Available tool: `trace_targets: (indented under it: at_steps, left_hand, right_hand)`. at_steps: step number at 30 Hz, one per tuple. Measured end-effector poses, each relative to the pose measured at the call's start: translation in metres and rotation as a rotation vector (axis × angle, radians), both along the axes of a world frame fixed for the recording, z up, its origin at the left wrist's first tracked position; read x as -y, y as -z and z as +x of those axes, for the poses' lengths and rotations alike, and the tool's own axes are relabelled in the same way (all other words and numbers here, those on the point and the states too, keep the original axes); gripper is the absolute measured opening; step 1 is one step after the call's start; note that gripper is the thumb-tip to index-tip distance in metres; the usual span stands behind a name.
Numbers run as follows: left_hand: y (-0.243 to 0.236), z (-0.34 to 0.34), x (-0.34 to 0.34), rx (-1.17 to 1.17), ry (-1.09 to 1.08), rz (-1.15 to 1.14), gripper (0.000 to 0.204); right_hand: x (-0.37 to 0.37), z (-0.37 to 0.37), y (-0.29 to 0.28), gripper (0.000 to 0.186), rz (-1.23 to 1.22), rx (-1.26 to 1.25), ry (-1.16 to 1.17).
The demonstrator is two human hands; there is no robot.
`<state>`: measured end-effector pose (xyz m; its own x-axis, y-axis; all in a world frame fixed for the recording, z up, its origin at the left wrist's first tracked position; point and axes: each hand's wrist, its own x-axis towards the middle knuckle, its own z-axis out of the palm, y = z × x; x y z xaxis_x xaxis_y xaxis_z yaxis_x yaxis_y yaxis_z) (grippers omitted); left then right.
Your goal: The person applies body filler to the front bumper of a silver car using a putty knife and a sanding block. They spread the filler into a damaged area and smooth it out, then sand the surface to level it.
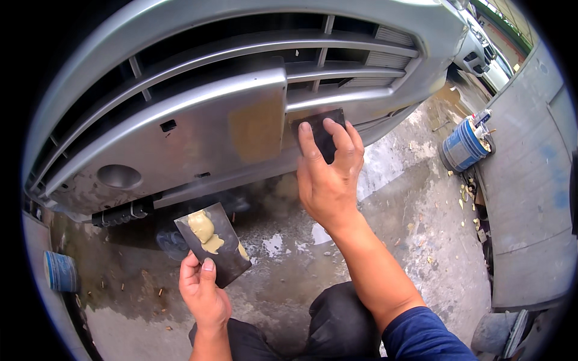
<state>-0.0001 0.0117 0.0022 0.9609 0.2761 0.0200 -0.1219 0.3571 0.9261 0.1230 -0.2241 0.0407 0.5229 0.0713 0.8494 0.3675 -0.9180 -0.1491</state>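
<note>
My left hand grips a flat dark rectangular plate by its lower edge, thumb on top. A lump of pale yellow paste sits on the plate, with a smaller smear near its right corner. My right hand holds a thin black spreader, fingers spread over its back. The spreader lies against the silver car bumper, just right of the raised licence-plate panel. A tan filler patch covers the right end of that panel. The spreader's front edge is hidden from me.
Above the panel runs a slatted grille. A blue bucket with rubbish stands at right beside a grey metal panel. Another blue bucket is at far left. Scraps litter the wet concrete floor. A grey container stands lower right.
</note>
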Motion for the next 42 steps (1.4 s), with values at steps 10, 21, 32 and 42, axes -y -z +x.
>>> trace_targets:
  at_steps: [10,21,32,42]
  left_hand:
    - [-0.006,-0.004,0.002,0.005,-0.002,-0.015,0.025]
    - [-0.007,-0.008,0.002,0.019,-0.006,-0.009,0.025]
    - [-0.010,-0.009,-0.001,0.020,0.002,0.002,0.026]
    - [-0.008,-0.010,-0.002,0.036,0.007,0.002,0.027]
  right_hand:
    - [0.013,0.005,0.029,0.054,-0.067,0.020,-0.017]
    - [0.038,-0.009,0.030,0.054,-0.233,-0.053,0.040]
    - [0.049,0.005,-0.026,0.041,-0.530,0.130,-0.065]
    - [0.063,0.010,0.000,0.032,-0.604,0.115,-0.031]
